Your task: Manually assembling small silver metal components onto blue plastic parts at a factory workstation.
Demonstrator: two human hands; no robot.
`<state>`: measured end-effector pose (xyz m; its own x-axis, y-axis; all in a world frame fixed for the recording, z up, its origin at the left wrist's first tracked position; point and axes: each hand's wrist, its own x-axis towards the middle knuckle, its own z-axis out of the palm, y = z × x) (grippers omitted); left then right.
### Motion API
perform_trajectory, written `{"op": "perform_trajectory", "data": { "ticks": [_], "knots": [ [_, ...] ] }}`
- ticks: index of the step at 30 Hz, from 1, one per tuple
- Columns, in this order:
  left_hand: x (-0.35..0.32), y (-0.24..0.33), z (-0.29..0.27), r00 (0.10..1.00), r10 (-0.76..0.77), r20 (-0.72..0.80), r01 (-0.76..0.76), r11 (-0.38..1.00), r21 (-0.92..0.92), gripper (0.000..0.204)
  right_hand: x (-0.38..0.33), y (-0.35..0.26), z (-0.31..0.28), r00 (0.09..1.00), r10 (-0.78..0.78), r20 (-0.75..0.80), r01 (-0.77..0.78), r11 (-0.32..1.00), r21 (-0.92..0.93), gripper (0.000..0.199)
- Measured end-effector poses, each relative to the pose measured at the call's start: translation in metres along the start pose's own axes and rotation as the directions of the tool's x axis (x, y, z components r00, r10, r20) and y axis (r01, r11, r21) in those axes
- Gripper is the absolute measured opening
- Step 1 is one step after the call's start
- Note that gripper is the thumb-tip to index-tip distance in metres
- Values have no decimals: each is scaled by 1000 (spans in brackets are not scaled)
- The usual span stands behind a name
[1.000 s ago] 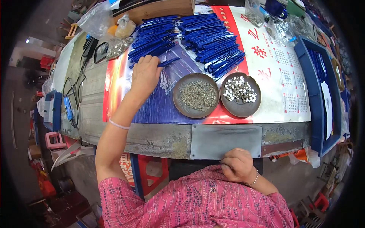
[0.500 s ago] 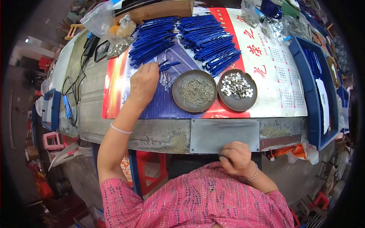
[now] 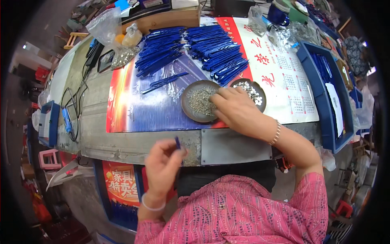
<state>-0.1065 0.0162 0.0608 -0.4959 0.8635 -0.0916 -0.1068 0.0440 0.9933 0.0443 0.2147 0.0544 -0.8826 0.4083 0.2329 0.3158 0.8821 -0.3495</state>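
My left hand point(image 3: 162, 166) is pinched around a slender blue piece point(image 3: 177, 142), held low over the table's near edge and slightly blurred. My right hand point(image 3: 241, 112) reaches across the dark round dishes, fingertips bent down into the left dish point(image 3: 191, 114) at its heap of small metal pins point(image 3: 202, 100). What the fingertips grip, if anything, is hidden. Beside it, the right dish point(image 3: 262, 106), partly covered by this hand, holds small shiny round metal bits point(image 3: 252, 91). A few loose blue pieces point(image 3: 164, 82) lie left of the dishes, below two piles of similar blue pieces point(image 3: 160, 51) point(image 3: 217, 53).
Under the dishes lies a printed poster sheet point(image 3: 294, 110). A grey metal plate point(image 3: 235, 147) sits at the table's near edge. A blue crate point(image 3: 327, 97) stands at the right. Bags of small parts point(image 3: 124, 57), a cable point(image 3: 83, 87) and a blue mug point(image 3: 278, 14) stand further out.
My left hand has come back from the blue pieces toward me, now with one blue piece. My right hand has moved from near my body up to the pin dish. The view has shifted slightly.
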Motion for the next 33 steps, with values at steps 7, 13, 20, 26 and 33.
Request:
{"op": "perform_trajectory", "data": {
  "ticks": [7, 13, 20, 26, 33],
  "knots": [
    [-38, -25, 11, 981, -149, 126, 179, 942, -284, 24, 32, 11, 26, 997, -46, 67, 58, 979, -196, 5],
    [-39, -41, 12, 974, -142, 178, 188, 942, -277, 20, 34, 16, 31, 999, -19, 40, 24, 993, -115, 5],
    [-40, -34, 22, 969, -161, 186, 203, 949, -240, 18, 37, 17, 35, 998, -45, 37, 49, 991, -121, 8],
    [-37, -28, 25, 977, -138, 165, 172, 962, -213, 17, 36, 26, 28, 1000, 17, -11, -17, 1000, 9, 12],
    [-33, -26, 25, 979, -129, 160, 170, 946, -276, 13, 43, 33, 20, 983, 165, -83, -110, 882, 458, 20]
  ]
}}
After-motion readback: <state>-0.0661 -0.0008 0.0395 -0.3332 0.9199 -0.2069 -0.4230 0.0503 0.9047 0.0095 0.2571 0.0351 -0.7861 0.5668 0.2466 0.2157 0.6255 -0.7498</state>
